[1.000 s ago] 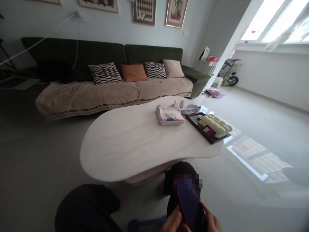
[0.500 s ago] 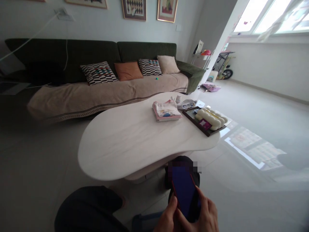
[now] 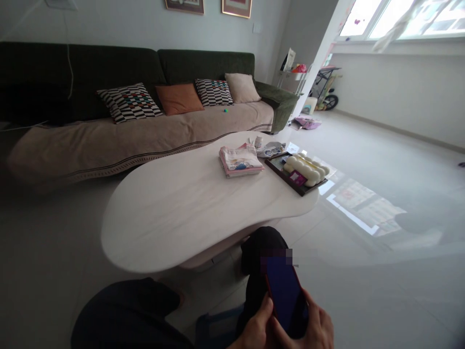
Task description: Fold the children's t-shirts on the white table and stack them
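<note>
A smartphone [image 3: 286,295] with a dark bluish screen and a red edge is held upright over my right knee, between both hands. My left hand [image 3: 257,322] grips its lower left side, thumb along the edge. On the lower right side, my right hand [image 3: 315,324] is closed round the phone, its thumb across the bottom. The phone's top end is blurred out by blocks. Beyond the hands, a white table [image 3: 163,208] with a rounded outline carries a stack of folded pink and white cloths [image 3: 241,161].
A dark tray [image 3: 303,190] with a puffy cream-coloured object [image 3: 307,169] lies at the table's right end, beside a crumpled plastic bag [image 3: 271,149]. Behind stands a green sofa [image 3: 207,63] with several cushions. My dark-trousered legs [image 3: 119,310] are below the table's near edge.
The view has shifted, so the table and sofa appear further left and slightly higher. The phone sits a little further right and lower in view, still in both hands.
</note>
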`<state>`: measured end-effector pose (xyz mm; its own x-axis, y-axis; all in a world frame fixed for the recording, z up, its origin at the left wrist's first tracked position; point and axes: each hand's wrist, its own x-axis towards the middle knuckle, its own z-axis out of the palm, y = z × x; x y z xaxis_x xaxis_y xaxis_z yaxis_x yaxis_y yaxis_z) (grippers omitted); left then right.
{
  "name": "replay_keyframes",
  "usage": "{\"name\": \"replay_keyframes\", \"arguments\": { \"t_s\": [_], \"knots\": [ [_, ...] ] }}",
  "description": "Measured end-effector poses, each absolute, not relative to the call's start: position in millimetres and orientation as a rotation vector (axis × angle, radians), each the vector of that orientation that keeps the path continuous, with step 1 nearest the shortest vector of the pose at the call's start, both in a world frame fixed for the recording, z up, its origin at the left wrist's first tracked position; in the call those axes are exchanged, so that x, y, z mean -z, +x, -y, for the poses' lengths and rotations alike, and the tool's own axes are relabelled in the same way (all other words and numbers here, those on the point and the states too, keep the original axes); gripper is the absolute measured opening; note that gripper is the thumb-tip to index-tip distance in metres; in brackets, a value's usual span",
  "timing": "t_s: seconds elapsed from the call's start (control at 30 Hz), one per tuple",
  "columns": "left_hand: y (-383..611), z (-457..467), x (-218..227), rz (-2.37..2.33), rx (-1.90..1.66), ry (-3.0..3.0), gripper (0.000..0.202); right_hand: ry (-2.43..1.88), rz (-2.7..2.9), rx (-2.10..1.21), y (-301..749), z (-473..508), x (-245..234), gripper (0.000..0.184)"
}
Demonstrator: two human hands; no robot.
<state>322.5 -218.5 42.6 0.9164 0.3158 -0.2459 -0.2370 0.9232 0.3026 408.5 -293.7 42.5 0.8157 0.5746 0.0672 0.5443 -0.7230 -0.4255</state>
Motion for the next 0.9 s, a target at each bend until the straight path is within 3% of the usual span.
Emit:
{"name": "replay_keyframes", "arguments": {
  "t_s": [0.23,0.6,0.9],
  "knots": [
    [311,198,-53,-0.361,-0.131,0.386,0.048,-2.537,0.854,-0.127,414,287,-49,0.083],
    [324,186,-64,-0.370,-0.190,0.428,0.046,-2.514,0.808,-0.064,409,269,-71,0.085],
    [330,191,-54,-0.370,-0.187,0.429,0.048,-2.561,0.802,-0.080,418,271,-61,0.085]
  ]
}}
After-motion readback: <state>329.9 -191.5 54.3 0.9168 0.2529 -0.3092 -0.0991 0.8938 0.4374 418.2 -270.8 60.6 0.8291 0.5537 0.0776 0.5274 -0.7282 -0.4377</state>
